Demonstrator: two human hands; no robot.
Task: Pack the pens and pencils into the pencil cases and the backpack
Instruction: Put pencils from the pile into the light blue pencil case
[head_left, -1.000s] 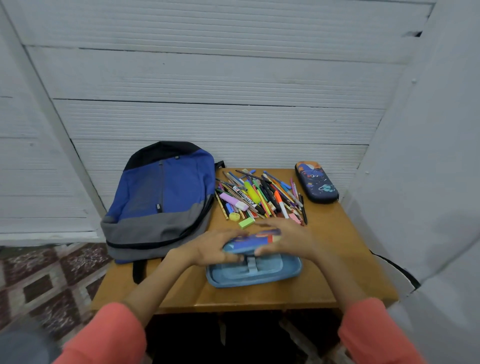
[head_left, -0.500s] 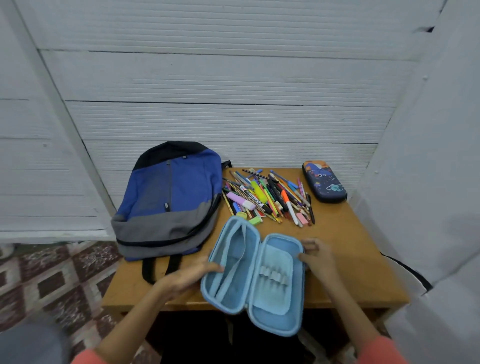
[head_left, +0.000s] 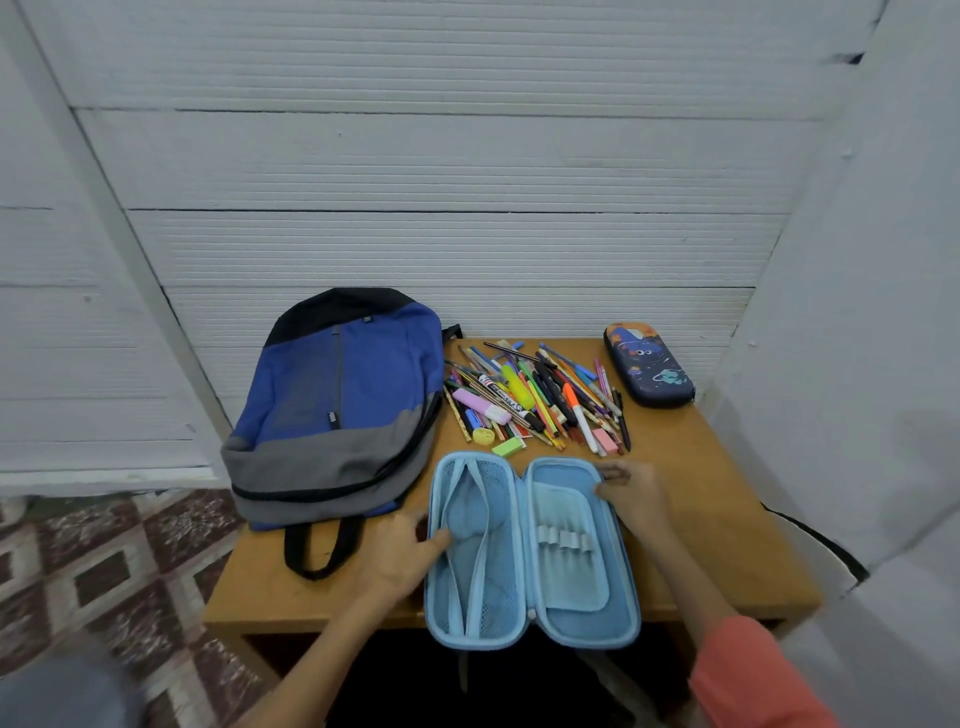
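Note:
A light blue pencil case (head_left: 566, 525) lies flat open at the table's front edge, its mesh pocket on the left and elastic loops on the right, with nothing in it. My left hand (head_left: 400, 556) grips its left rim, thumb on the mesh side. My right hand (head_left: 631, 493) holds the upper right rim with curled fingers. A heap of pens, pencils and markers (head_left: 535, 400) lies just behind the case. The blue and grey backpack (head_left: 343, 410) lies zipped at the left. A second, dark space-print pencil case (head_left: 649, 371) sits zipped at the back right.
The small wooden table (head_left: 727, 519) stands against a white panelled wall, with another white wall close on the right. A green eraser (head_left: 508, 447) and a pink eraser (head_left: 604, 440) lie at the heap's near edge. Patterned floor tiles (head_left: 104, 571) show at the left.
The light blue case was shut between both hands a second ago. It has since been opened and laid flat, and my hands have moved out to its two sides.

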